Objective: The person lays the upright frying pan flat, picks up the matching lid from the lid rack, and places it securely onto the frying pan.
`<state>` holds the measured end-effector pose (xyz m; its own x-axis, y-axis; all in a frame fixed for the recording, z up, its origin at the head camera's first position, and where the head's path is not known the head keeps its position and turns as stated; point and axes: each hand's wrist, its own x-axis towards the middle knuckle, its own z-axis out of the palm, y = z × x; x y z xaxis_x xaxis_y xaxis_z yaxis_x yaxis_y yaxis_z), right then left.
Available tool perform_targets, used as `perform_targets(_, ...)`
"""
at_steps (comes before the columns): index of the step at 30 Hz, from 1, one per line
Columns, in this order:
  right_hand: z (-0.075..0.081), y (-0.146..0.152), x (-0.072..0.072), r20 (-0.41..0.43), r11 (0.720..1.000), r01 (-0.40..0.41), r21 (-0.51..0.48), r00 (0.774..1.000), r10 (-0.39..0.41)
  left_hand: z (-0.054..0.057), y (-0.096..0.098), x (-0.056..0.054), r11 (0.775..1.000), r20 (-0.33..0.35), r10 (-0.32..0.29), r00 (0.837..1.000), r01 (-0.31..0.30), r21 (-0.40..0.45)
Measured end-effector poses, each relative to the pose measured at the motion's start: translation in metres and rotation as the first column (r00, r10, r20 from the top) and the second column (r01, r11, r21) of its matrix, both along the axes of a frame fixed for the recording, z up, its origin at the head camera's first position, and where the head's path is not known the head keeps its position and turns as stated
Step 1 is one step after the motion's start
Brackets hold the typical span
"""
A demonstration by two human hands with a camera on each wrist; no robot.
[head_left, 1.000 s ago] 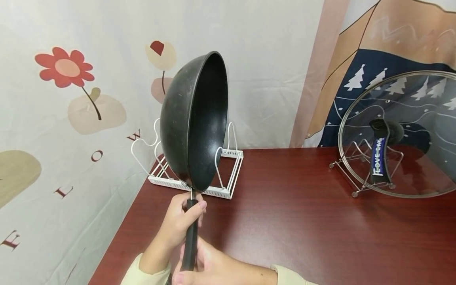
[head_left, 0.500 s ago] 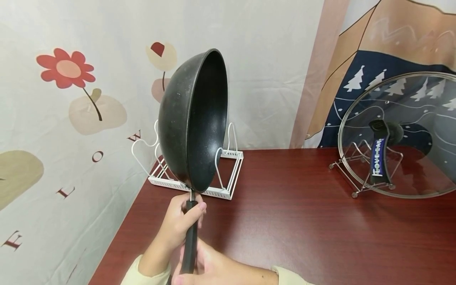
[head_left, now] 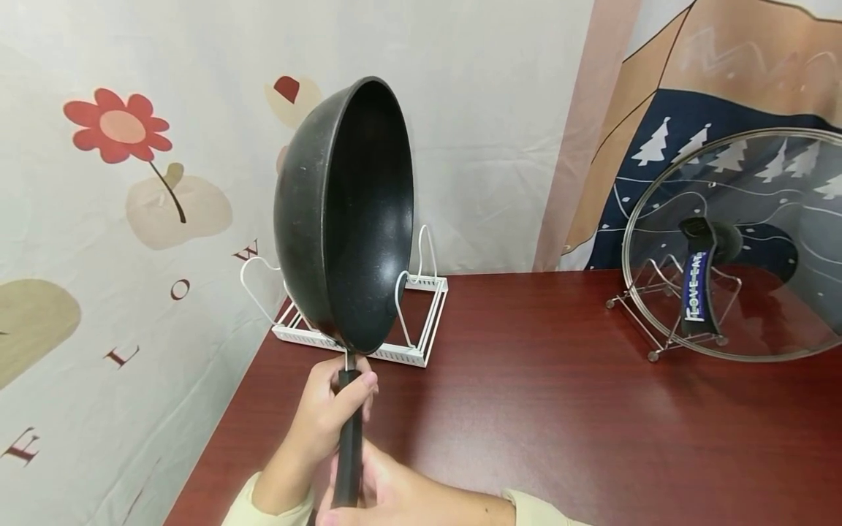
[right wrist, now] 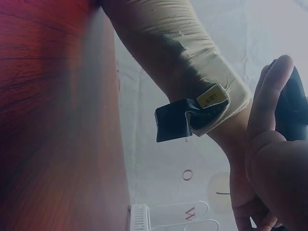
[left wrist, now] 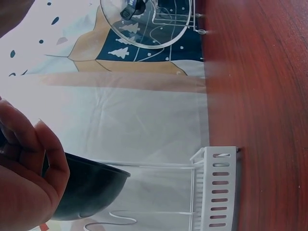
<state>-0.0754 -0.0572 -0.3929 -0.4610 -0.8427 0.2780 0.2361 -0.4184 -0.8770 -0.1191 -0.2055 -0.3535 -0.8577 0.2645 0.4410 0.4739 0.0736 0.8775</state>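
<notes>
A deep black wok (head_left: pixel 349 219) stands on edge in the air, its hollow turned to the right and its black handle (head_left: pixel 349 453) pointing down toward me. My left hand (head_left: pixel 335 409) grips the handle's upper end just below the bowl, thumb across it. Lower down, my right hand (head_left: pixel 395 482) holds the handle's end, partly cut off by the frame. Behind the wok, and partly hidden by it, a white wire rack (head_left: pixel 408 354) stands on the table. In the left wrist view the wok's rim (left wrist: pixel 113 171) appears past my left fingers, above the slotted rack (left wrist: pixel 219 192).
At the right, a large glass lid (head_left: pixel 776 307) with a black handle leans upright in a small metal wire stand (head_left: pixel 634 314). The dark red table (head_left: pixel 559 409) meets printed curtains (head_left: pixel 487 146) at its back and left edges.
The wok has moved slightly left and up and looks larger, closer to me. Both hands keep their grip on its handle. The rack and lid have stayed in place.
</notes>
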Motion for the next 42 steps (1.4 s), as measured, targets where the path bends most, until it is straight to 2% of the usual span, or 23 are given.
perform_targets(3,0.001,0.000,0.001,0.014,1.000,-0.005,0.015,1.000,0.005,0.000,-0.001,0.001,1.000,-0.006,-0.005,1.000,0.005,-0.001)
perform_targets(7,0.003,0.000,0.001,-0.010,1.000,-0.012,0.002,1.000,0.012,0.001,-0.001,0.002,1.000,-0.011,-0.013,1.000,0.013,-0.001)
perform_targets(13,0.005,0.001,0.003,0.036,0.996,-0.036,0.078,0.999,0.033,0.002,0.000,0.004,1.000,-0.029,-0.012,0.999,0.013,0.003)
perform_targets(19,0.005,0.000,0.003,0.034,0.998,-0.022,0.057,0.999,0.020,0.003,0.001,0.005,1.000,-0.057,-0.009,0.998,0.010,0.016)
perform_targets(30,-0.004,-0.003,0.002,-0.082,0.999,-0.019,-0.034,0.996,0.016,0.004,0.002,0.007,0.999,-0.085,-0.015,0.996,0.018,0.028)
perform_targets(39,-0.002,-0.002,0.001,-0.096,0.998,-0.039,-0.043,0.995,0.035,0.012,0.004,0.010,1.000,-0.067,0.004,0.998,-0.002,0.031)
perform_targets(42,-0.003,-0.003,0.001,-0.108,0.998,-0.047,-0.046,0.993,0.041,0.013,0.004,0.010,0.999,-0.089,-0.004,0.996,0.007,0.040)
